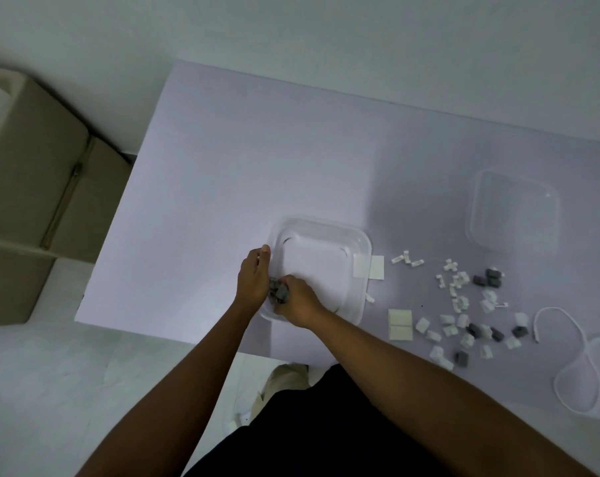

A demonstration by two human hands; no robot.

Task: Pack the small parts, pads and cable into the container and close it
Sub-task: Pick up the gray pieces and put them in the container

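A clear plastic container (326, 235) sits near the table's front edge. My left hand (254, 278) rests against its left rim, thumb up on the edge. My right hand (298, 301) reaches over the container's near left corner, fingers closed on a cluster of small grey parts (278, 291) held between both hands. The clear lid (515, 215) lies at the right. Loose white and grey small parts (464, 304) are scattered right of the container. White pads (400, 324) lie near the front, two more pads (374, 267) at the container's right edge. A white cable (581, 352) curls at the far right.
The pale lilac table (257, 160) stands against a white wall. Cardboard boxes (33, 187) stand on the floor to the left. The table's front edge runs just below the container, with my dark clothing and a foot beneath.
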